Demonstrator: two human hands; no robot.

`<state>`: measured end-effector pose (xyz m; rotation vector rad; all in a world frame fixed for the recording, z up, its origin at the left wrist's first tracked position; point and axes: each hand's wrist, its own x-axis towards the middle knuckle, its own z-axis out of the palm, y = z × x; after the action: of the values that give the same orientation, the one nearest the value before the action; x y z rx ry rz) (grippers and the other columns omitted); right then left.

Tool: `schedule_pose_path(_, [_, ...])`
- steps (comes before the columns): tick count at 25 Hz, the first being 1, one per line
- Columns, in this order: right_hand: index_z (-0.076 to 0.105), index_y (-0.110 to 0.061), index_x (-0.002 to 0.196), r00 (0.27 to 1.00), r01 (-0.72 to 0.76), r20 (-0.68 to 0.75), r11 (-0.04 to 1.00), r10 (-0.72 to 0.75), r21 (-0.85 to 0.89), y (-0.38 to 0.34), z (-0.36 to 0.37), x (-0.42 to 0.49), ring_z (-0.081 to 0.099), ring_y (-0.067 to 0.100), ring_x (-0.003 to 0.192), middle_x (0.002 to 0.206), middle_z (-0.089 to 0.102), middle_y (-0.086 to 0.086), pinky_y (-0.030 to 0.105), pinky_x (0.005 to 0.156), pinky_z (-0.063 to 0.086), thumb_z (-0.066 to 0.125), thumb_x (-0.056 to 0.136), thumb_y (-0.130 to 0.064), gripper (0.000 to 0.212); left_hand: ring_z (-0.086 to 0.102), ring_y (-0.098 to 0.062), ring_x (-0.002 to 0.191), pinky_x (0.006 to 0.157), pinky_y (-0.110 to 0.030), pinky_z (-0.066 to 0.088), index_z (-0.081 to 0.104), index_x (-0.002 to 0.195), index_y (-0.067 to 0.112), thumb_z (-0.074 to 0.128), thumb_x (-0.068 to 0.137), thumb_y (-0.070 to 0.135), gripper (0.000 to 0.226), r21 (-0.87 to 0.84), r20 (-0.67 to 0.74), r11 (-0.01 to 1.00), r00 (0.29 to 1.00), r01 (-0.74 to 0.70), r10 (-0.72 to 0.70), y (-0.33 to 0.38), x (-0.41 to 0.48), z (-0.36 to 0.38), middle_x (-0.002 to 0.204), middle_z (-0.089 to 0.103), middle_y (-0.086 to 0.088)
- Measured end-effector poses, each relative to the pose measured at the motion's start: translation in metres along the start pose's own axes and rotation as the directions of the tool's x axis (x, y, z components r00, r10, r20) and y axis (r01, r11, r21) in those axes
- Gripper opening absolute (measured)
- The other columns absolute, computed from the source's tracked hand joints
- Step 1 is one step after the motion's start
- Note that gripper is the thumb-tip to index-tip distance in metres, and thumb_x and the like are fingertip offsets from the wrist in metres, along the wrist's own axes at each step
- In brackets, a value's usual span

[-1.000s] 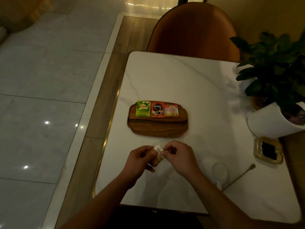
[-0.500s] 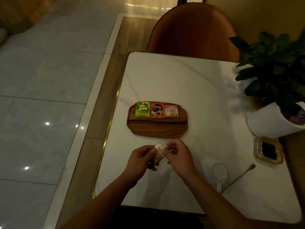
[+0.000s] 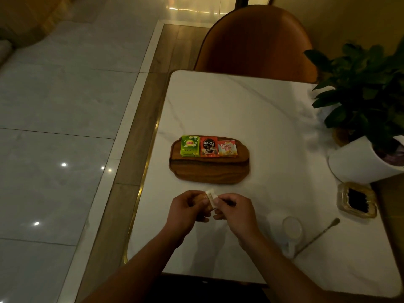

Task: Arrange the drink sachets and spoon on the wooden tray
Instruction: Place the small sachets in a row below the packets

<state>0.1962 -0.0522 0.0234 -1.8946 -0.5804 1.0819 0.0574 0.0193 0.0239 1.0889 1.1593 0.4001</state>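
- Small sachet, pinched between left hand and right hand: mostly covered by fingers; print unreadable.
- Potted plant, at 3 o'clock: foliage and white pot cut by the frame edge.
- Chair, at 12 o'clock: seat hidden behind the table.
- Forearms: cut off at 6 o'clock.
- Glass dish: dark contents indistinct.

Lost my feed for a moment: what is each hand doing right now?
Left hand: closed on the small sachet, gripping its left side.
Right hand: closed on the same small sachet, pinching its right edge.
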Motion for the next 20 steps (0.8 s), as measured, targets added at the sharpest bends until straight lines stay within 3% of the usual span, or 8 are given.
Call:
schedule_pose_path(3, [0.071, -0.030, 0.091, 0.997, 0.001, 0.072, 0.999, 0.003, -0.047, 0.002, -0.002, 0.000, 0.073, 0.013, 0.069, 0.083, 0.073, -0.002, 0.029, 0.061, 0.062, 0.066, 0.091, -0.021, 0.010, 0.076, -0.025, 0.072, 0.060, -0.027, 0.060, 0.071, 0.105, 0.017, 0.066, 0.095, 0.011, 0.013, 0.013, 0.005, 1.000, 1.000, 0.011, -0.011, -0.002, 0.003, -0.003, 0.082, 0.078, -0.008])
schedule_pose_path(7, [0.069, -0.035, 0.080, 0.997, -0.035, 0.064, 0.997, 0.039, -0.063, 0.004, 0.000, 0.003, 0.072, 0.011, 0.066, 0.075, 0.074, -0.002, 0.028, 0.059, 0.062, 0.067, 0.091, -0.019, 0.019, 0.075, -0.026, 0.073, 0.061, -0.028, 0.061, 0.071, 0.104, 0.016, 0.066, 0.094, 0.010, 0.012, 0.037, 0.011, 0.999, 0.999, 0.034, -0.035, -0.002, 0.009, -0.005, 0.084, 0.078, -0.010])
schedule_pose_path(10, [0.070, -0.036, 0.089, 0.996, -0.032, 0.085, 0.999, 0.032, -0.007, 0.002, 0.004, 0.005, 0.072, 0.012, 0.069, 0.079, 0.074, -0.003, 0.025, 0.058, 0.060, 0.066, 0.091, -0.021, 0.016, 0.075, -0.026, 0.072, 0.060, -0.030, 0.061, 0.071, 0.102, 0.016, 0.067, 0.093, 0.010, 0.011, 0.075, 0.005, 0.997, 0.999, 0.031, -0.032, 0.004, 0.018, -0.009, 0.082, 0.077, -0.010])
schedule_pose_path(14, [0.076, -0.023, 0.091, 0.995, -0.085, 0.063, 0.996, 0.084, 0.018, -0.001, 0.006, 0.014, 0.073, 0.016, 0.066, 0.075, 0.075, 0.002, 0.029, 0.061, 0.062, 0.069, 0.089, -0.016, 0.010, 0.074, -0.023, 0.068, 0.060, -0.029, 0.061, 0.069, 0.107, 0.017, 0.068, 0.090, 0.006, 0.020, 0.094, 0.029, 0.994, 0.998, 0.053, -0.055, 0.011, 0.029, -0.013, 0.086, 0.076, -0.012])
schedule_pose_path(17, [0.074, -0.029, 0.079, 0.997, -0.079, 0.009, 0.997, 0.079, -0.014, -0.004, 0.009, 0.023, 0.073, 0.015, 0.063, 0.071, 0.075, 0.001, 0.026, 0.056, 0.060, 0.070, 0.087, -0.014, 0.017, 0.075, -0.023, 0.071, 0.063, -0.030, 0.061, 0.067, 0.115, 0.015, 0.072, 0.087, 0.008, 0.029, 0.020, 0.012, 0.996, 0.996, 0.084, -0.085, 0.013, 0.034, -0.011, 0.089, 0.076, -0.012])
schedule_pose_path(20, [0.075, -0.027, 0.082, 0.995, -0.091, -0.039, 0.995, 0.092, 0.027, -0.004, 0.011, 0.034, 0.073, 0.016, 0.062, 0.070, 0.075, 0.000, 0.023, 0.053, 0.058, 0.071, 0.086, -0.010, 0.018, 0.077, -0.026, 0.081, 0.069, -0.031, 0.061, 0.067, 0.117, 0.011, 0.077, 0.083, 0.012, 0.036, -0.147, -0.011, 0.983, 0.994, 0.107, -0.110, 0.011, 0.039, -0.010, 0.095, 0.078, -0.011])
